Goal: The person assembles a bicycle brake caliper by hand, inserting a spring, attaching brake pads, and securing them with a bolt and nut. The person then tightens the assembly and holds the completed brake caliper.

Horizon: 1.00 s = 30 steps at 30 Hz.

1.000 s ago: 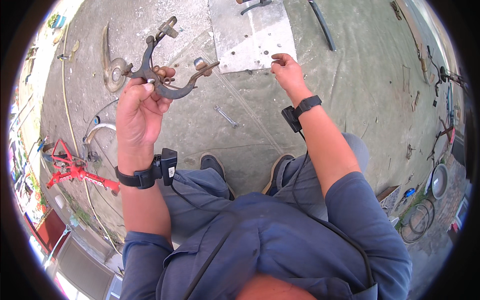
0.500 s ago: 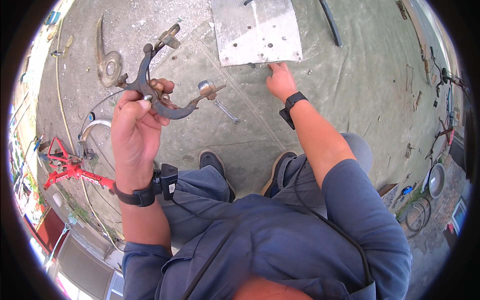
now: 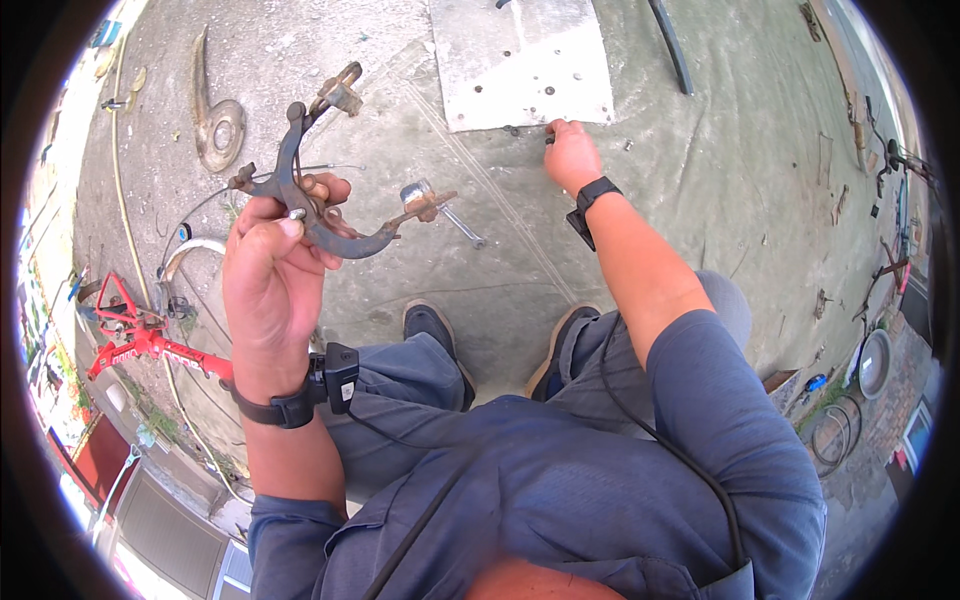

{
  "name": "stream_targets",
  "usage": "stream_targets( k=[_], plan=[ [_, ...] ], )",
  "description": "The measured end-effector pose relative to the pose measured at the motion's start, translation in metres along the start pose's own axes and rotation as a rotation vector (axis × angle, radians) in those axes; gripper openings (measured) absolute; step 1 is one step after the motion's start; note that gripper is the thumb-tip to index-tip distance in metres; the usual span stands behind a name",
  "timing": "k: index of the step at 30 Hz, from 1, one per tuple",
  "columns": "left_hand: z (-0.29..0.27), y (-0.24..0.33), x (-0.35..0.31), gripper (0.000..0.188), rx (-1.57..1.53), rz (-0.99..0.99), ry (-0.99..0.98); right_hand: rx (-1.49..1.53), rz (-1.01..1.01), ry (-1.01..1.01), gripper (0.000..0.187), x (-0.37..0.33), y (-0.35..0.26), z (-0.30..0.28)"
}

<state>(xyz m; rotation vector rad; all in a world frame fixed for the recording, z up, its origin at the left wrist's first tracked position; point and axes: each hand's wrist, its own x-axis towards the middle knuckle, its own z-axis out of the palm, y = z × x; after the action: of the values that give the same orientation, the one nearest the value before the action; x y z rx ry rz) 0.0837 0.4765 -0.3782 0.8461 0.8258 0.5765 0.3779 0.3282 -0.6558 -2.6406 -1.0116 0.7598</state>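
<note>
- The grey concrete ground spreads under everything, below and beyond both hands.
- A pale metal plate with small holes lies flat on it, its near edge just ahead of the right hand's fingertips.
- A red frame-like stand sits on the ground well off to the left of the left hand, lower than the grasp.
- A curved rusty piece with a round disc lies on the ground beyond and left of the raised left hand.
- The rusty brake caliper, a bowed two-armed piece, is held up in the air; one arm rises above the fist, the other runs out to its right.
- The left hand is clenched round the caliper's middle, thumb across the front.
- The right hand reaches down to the ground at the plate's edge, fingers bent on something too small to make out; whether it grips anything I cannot tell.
- A small wrench lies on the ground just beyond the caliper's right arm tip, between the two hands.
</note>
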Motion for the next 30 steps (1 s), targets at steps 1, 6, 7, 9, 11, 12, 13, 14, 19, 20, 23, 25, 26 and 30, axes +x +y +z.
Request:
stream_targets(
  k=[1,6,7,9,11,12,13,14,19,20,23,25,26,30],
  plan=[
    [0.0,0.0,-0.001,0.036,0.001,-0.002,-0.003,-0.001,0.009,0.002,0.017,0.002,0.001,0.002],
    [-0.001,0.0,-0.006,0.036,-0.009,-0.009,-0.006,-0.108,-0.039,-0.089,0.018,0.009,0.004,0.005],
    [-0.001,0.0,-0.007,0.036,-0.008,-0.01,-0.005,-0.116,-0.023,-0.109,0.018,0.009,0.004,0.005],
    [-0.001,0.0,-0.008,0.035,-0.014,-0.015,-0.003,-0.075,-0.04,-0.102,0.018,0.007,0.003,0.004],
    [-0.001,0.001,-0.008,0.035,-0.017,-0.011,-0.002,-0.006,-0.053,-0.104,0.019,0.007,0.002,0.004],
    [-0.001,0.001,-0.009,0.035,-0.019,-0.01,-0.002,0.047,-0.062,-0.106,0.019,0.008,0.002,0.004],
    [-0.001,0.0,-0.009,0.035,-0.02,-0.01,0.0,0.103,-0.077,-0.101,0.019,0.009,0.002,0.004],
    [-0.001,0.0,-0.009,0.035,-0.021,-0.01,0.002,0.161,-0.067,-0.106,0.02,0.009,0.002,0.005],
    [-0.001,0.0,-0.01,0.035,-0.021,-0.013,-0.011,0.457,0.043,-0.191,0.021,0.012,0.004,0.009],
    [-0.001,-0.001,-0.01,0.035,-0.023,-0.01,-0.013,0.487,0.054,-0.205,0.021,0.012,0.004,0.008],
    [-0.001,0.0,-0.01,0.035,-0.029,-0.009,-0.014,0.553,0.12,-0.245,0.021,0.012,0.002,0.005],
    [-0.001,0.0,-0.011,0.035,-0.028,-0.007,-0.018,0.585,0.137,-0.249,0.021,0.011,0.0,0.003],
    [-0.001,0.0,-0.011,0.035,-0.026,-0.005,-0.02,0.592,0.142,-0.255,0.021,0.011,-0.001,0.002],
    [-0.002,0.001,-0.012,0.035,-0.025,-0.003,-0.02,0.642,0.145,-0.271,0.021,0.01,-0.002,0.002]
  ],
)
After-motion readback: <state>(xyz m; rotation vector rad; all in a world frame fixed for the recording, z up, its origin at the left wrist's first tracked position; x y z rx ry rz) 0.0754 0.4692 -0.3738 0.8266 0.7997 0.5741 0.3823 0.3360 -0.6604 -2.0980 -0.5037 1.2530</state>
